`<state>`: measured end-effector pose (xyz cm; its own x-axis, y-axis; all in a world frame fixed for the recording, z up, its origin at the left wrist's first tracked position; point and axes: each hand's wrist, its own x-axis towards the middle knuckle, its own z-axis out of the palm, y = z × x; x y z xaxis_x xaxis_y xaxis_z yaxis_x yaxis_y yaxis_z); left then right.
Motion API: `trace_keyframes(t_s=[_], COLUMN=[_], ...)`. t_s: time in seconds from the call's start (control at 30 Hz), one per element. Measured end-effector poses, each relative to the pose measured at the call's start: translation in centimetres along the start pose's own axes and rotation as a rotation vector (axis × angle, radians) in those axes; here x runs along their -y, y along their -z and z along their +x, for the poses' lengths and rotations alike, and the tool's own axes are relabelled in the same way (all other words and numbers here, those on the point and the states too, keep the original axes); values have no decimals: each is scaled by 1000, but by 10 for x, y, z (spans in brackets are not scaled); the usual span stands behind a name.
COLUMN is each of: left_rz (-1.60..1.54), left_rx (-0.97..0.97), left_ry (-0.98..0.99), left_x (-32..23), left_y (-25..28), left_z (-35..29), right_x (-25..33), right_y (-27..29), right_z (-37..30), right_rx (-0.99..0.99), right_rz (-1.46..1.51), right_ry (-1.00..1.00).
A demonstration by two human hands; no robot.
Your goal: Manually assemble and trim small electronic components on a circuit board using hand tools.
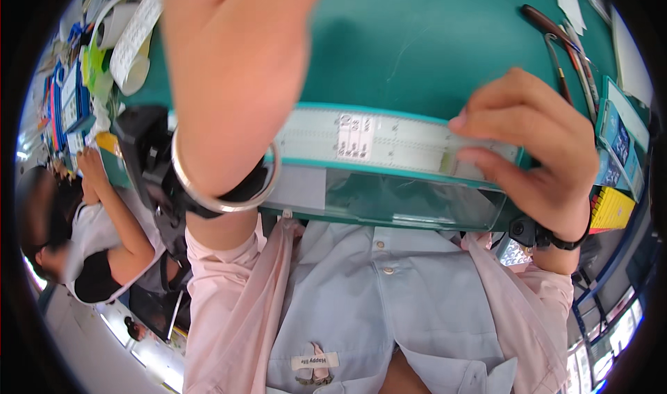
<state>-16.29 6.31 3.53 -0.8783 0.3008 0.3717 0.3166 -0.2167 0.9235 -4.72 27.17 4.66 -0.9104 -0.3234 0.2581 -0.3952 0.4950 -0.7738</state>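
My left arm (236,68) reaches up across the view, close and blurred, and the fingers are cut off at the top edge. What that hand holds does not show. A silver bangle (182,168) and a black strap are at its wrist. Before me lies a long, pale, marked strip (319,140) with a green border and a white label (356,137). At the strip's right end is my right hand (531,133), its thumb and forefinger bent and their tips apart. A small greenish patch shows beside the thumb tip. No held thing can be made out there.
A clear panel (410,198) runs along the table's front edge. At the far right lie a brown-handled tool (542,19), tweezers and pens, near a blue box (622,140) and a yellow block (613,208). White paper rolls (135,71) stand left. Another person (104,234) sits there.
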Motion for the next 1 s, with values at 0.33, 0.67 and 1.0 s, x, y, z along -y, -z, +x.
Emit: trace_keyframes(t_s=[0.33,0.67,1.0], left_rz=[-23,8,413], left_rx=[107,255,332], left_ry=[66,69,-308], left_x=[10,8,-21], left_y=[-2,-4,-13], left_z=[-6,-5,-19], right_x=[18,11,-4], right_y=[-46,-15,-4], right_z=[-12,-4,-6], right_rx=[338,111,-284], right_rz=[-356,-47,1224], right_ry=[146,-35,-457])
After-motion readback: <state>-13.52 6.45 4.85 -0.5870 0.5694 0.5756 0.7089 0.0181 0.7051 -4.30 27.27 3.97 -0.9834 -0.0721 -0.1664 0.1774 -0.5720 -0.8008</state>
